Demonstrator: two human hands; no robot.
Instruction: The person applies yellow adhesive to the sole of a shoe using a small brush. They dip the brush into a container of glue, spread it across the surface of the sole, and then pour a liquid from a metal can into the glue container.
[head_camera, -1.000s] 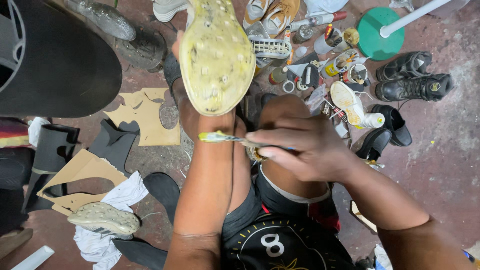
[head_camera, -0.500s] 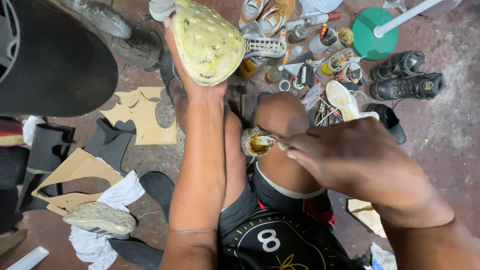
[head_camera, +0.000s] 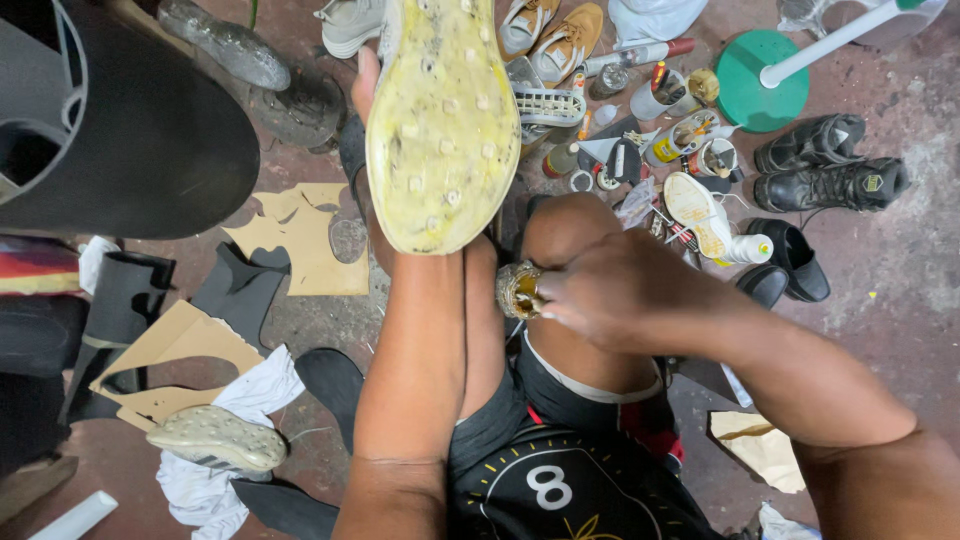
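A dark round drum (head_camera: 110, 130) fills the far left corner of the floor (head_camera: 900, 290), the biggest thing in view. Next in size is the yellowed studded shoe sole (head_camera: 443, 120), held up with its studs facing the camera, above the person's knee and over the middle of the far floor. The left hand (head_camera: 365, 100) grips it from behind; only the fingers curling round the sole's left edge show, so the grasp is closed on the sole. The right hand (head_camera: 620, 295) sits lower, just right of the left forearm, its fingers bunched together and dipping into a small round glue tin (head_camera: 518, 290) that rests on the knee, touching it.

On the floor to the left lie cut cardboard pieces (head_camera: 300, 235) and dark rubber sheets (head_camera: 240, 290), with a loose pale sole (head_camera: 215, 438) on a white rag (head_camera: 245, 400) near the near left corner. A green round base (head_camera: 760, 80) with a white pole stands at the far right, and a pair of black boots (head_camera: 830, 165) lies just beside it. Small pots and tubes (head_camera: 680, 135) cluster between the held sole and the boots.
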